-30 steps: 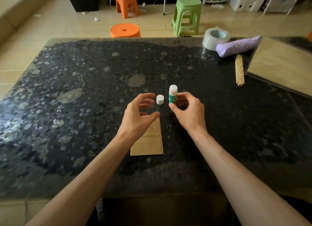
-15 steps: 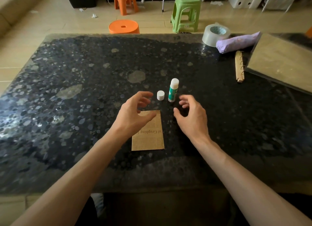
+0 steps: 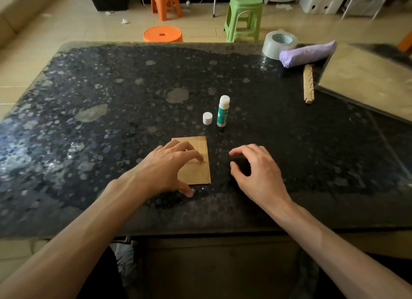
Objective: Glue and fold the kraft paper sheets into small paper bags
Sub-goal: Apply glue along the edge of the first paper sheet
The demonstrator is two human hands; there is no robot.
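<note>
A small folded kraft paper piece (image 3: 202, 150) with printed lettering lies flat on the dark speckled table (image 3: 107, 142). My left hand (image 3: 165, 167) rests on its left half, fingers spread over the print and thumb at the near edge. My right hand (image 3: 258, 173) hovers just right of the paper, fingers loosely curled, holding nothing. Beyond the paper a green-and-white glue stick (image 3: 223, 112) stands upright and uncapped. Its white cap (image 3: 207, 118) sits just left of it.
At the far right lie a stack of kraft sheets (image 3: 367, 80), a brown spiral-bound strip (image 3: 308, 84), a purple bundle (image 3: 307, 54) and a tape roll (image 3: 279, 44). Orange stools (image 3: 162, 34) and a green stool (image 3: 244, 15) stand on the floor beyond the table.
My right hand let go of the glue stick, which now stands alone, and drew back toward me. My left hand came down from near the cap onto the kraft paper.
</note>
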